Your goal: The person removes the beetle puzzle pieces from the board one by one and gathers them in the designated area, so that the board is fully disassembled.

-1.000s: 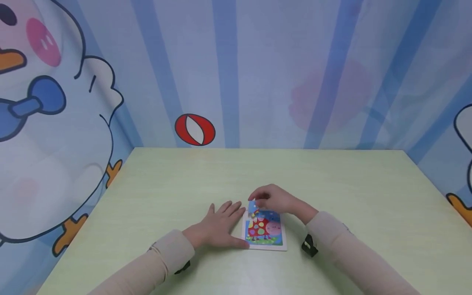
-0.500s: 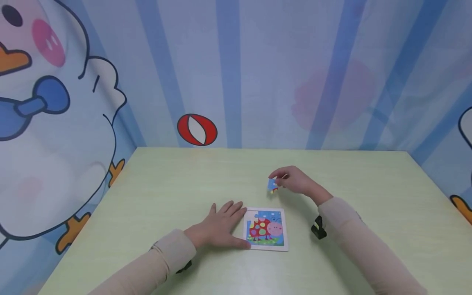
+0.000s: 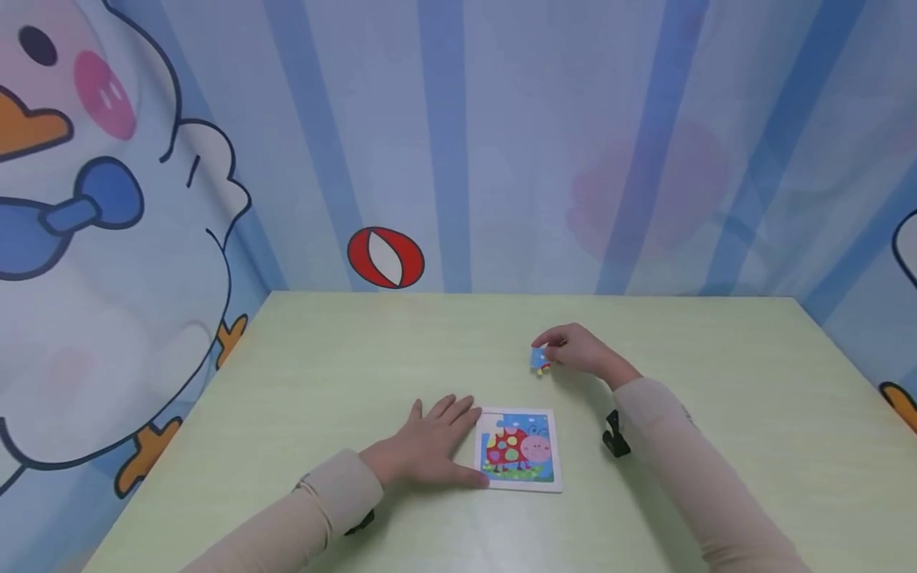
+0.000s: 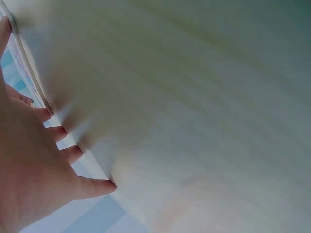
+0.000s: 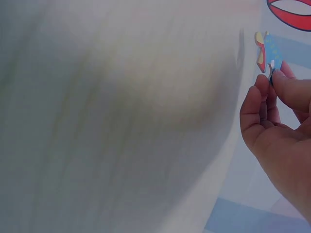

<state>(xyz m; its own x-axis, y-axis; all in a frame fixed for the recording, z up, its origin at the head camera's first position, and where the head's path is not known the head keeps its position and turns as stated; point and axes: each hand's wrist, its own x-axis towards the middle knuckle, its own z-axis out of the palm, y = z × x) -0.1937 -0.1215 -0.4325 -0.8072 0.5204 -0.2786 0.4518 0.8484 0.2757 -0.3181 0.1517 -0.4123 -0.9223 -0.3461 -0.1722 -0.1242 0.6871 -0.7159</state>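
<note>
A jigsaw puzzle (image 3: 520,450) in a white frame lies on the table, its picture a pink-faced ladybird with a red spotted body on blue and green. Its upper-left corner shows a bare white gap. My left hand (image 3: 428,450) rests flat with fingers spread, thumb and fingertips touching the frame's left side. Beyond the puzzle, my right hand (image 3: 579,350) pinches a blue puzzle piece (image 3: 540,360) with red and yellow marks between thumb and fingers. In the right wrist view the puzzle piece (image 5: 269,51) is held above the table surface, partly covered by the thumb.
The pale green table (image 3: 344,350) reaches back to a blue striped backdrop (image 3: 516,143) printed with a large white bird (image 3: 107,334) and a red-and-white ball (image 3: 385,257). Dark straps hang under both wrists, the right strap (image 3: 616,434) plainly visible.
My right hand has lifted the puzzle piece from the puzzle's upper-left corner and carried it away, back and to the right. The left hand has stayed at the frame.
</note>
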